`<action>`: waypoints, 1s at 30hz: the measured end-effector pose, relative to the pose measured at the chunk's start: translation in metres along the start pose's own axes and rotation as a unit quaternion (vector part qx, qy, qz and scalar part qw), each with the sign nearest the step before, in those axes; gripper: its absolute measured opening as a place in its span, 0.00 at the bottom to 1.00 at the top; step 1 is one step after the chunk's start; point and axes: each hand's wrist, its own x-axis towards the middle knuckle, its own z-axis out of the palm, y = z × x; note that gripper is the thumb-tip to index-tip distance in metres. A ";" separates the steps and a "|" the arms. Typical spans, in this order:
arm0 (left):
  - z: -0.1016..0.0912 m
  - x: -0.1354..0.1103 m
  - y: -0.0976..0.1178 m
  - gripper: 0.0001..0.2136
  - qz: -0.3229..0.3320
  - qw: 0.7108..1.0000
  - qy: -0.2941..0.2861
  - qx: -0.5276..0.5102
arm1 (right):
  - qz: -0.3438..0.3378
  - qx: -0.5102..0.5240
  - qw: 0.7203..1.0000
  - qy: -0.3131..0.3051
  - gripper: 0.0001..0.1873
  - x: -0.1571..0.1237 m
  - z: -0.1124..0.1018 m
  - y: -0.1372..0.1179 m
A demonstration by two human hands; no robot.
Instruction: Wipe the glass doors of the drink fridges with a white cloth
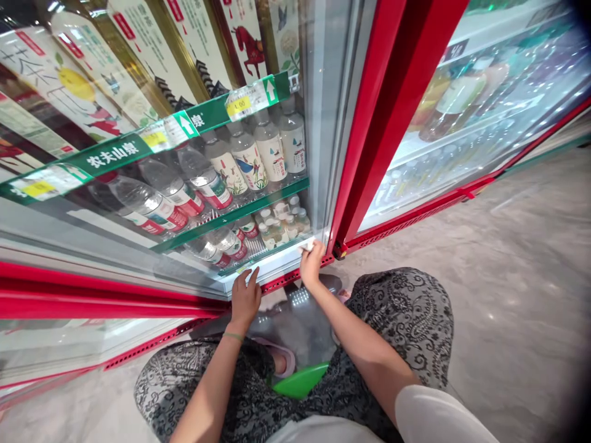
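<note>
My left hand (246,299) rests with spread fingers on the front edge of the cooler's bottom sill (282,266) and holds nothing. To its right, my right hand (312,264) is closed on a small white cloth (306,247), pressed to the sill near the red door frame. Whether it is cloth or tissue is hard to tell, as the fingers hide part of it. Just beyond my hands, small bottles (285,221) stand on the lowest level. Clear water bottles (221,246) with red labels lean beside them.
Green price rails (115,154) run along the shelves, with tall drink bottles (184,55) above. A red door frame (364,123) rises at the right, beside another lit cooler (443,123). Between my knees are a grey basin-like thing (305,326) and a green object (302,380).
</note>
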 end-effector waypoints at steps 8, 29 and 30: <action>-0.003 0.014 0.018 0.16 -0.117 0.983 0.025 -0.138 | 0.012 -0.012 0.998 0.066 0.20 0.024 -0.010 0.003; -0.022 0.027 0.009 0.15 -0.231 0.949 0.066 -0.203 | -0.200 0.008 0.968 -0.154 0.15 -0.018 0.002 -0.021; -0.023 0.027 0.009 0.15 -0.227 0.951 0.063 -0.201 | -0.207 0.010 0.964 -0.169 0.14 -0.022 0.002 -0.022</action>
